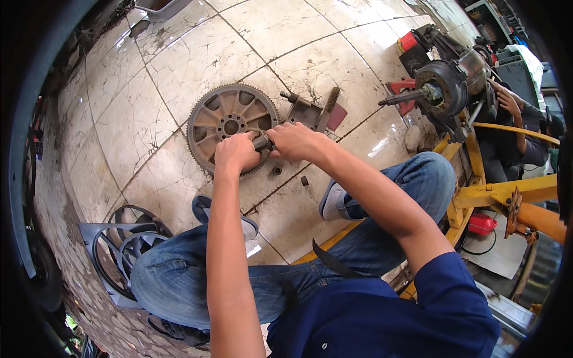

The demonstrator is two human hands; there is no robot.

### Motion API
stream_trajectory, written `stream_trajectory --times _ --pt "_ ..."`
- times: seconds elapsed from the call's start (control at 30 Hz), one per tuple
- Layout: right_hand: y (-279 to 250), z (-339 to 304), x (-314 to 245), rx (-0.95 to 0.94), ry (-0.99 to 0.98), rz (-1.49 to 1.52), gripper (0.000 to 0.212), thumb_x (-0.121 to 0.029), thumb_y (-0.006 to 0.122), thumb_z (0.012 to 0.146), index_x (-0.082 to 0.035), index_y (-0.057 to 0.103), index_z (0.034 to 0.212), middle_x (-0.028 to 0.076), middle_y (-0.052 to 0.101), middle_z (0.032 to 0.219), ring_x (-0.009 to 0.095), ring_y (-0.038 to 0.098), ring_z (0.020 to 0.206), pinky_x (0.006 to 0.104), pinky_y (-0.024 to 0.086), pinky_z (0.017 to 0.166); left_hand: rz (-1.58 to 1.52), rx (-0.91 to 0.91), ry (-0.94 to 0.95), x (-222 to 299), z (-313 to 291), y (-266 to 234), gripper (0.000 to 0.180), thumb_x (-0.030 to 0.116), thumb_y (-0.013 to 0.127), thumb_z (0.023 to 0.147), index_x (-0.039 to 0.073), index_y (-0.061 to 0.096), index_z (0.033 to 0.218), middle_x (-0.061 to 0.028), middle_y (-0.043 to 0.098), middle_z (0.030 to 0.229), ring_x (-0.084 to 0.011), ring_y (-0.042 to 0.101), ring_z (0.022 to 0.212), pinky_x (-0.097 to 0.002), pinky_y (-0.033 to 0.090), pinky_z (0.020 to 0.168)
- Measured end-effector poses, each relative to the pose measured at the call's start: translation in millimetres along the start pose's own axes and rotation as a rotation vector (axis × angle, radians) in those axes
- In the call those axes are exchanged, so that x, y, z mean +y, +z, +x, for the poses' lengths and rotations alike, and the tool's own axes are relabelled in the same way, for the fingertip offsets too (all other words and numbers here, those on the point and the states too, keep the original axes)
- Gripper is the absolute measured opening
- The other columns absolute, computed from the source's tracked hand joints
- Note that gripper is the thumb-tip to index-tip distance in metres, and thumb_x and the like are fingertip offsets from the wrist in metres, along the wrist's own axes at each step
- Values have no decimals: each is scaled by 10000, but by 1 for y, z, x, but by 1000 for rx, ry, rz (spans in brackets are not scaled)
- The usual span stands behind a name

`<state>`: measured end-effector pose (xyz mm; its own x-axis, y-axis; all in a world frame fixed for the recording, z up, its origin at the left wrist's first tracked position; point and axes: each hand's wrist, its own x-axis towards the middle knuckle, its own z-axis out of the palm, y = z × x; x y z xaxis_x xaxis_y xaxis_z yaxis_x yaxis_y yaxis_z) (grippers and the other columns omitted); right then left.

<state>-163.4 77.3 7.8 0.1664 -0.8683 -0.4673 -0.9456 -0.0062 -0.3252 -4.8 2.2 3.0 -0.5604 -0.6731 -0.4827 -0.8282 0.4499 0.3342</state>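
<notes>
1. One navy shirt is nearest, bent forward apparently for reach.
2. One toothed wheel lies flat, presumably for stability.
3. Two hands, left hand and right hand, grasp one metal part between them at the wheel's right edge, probably to steady it.
4. Two small cylindrical pieces lie loose nearby.

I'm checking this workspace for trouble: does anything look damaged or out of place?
Yes: the tiled floor left of the large toothed wheel is webbed with dark cracks, so it looks damaged. A small dark piece also lies loose, apart from the other parts.
</notes>
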Motion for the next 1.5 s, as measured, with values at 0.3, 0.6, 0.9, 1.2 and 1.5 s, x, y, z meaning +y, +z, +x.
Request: stream_trajectory --times 0.3,0.6,0.9,1.2,1.5 --pt "-18 4 8 -188 -86 -30 322 -117 649 856 -19 562 1151 189 669 1075 363 643 1051 452 520 870 0 -19 -4 2 -4 0 403 258 621 780 221 688 1175 -133 714 1099 -324 675 1035 -427 528 905" --pt "-19 -1 1 -156 -32 -27 422 -137 490 937 10 518 1332 201 663 1158 353 644 1085 444 520 903 16 -16 1 2 -3 -3 376 243 622 779 196 694 1145 -140 717 1079 -330 681 1024 -434 536 893" --pt "-23 -4 -4 -191 -7 -50 491 -92 444 939 15 453 1418 197 624 1254 334 615 1152 429 517 928 14 -26 3 5 -4 -5 426 231 636 766 201 685 1188 -132 709 1118 -318 672 1052 -427 530 910" --pt "-16 -9 -2 -70 -51 -63 504 -89 452 929 24 451 1419 206 627 1238 349 617 1147 450 511 938 28 -36 11 3 -1 -6 481 206 631 762 180 662 1241 -126 699 1159 -307 665 1077 -420 529 922" --pt "-18 -17 -5 -43 -14 18 521 -50 448 919 30 426 1433 204 581 1301 347 561 1219 451 502 970 18 -53 2 3 -1 -5 504 168 611 744 219 662 1242 -155 702 1120 -341 665 1051 -438 522 913"
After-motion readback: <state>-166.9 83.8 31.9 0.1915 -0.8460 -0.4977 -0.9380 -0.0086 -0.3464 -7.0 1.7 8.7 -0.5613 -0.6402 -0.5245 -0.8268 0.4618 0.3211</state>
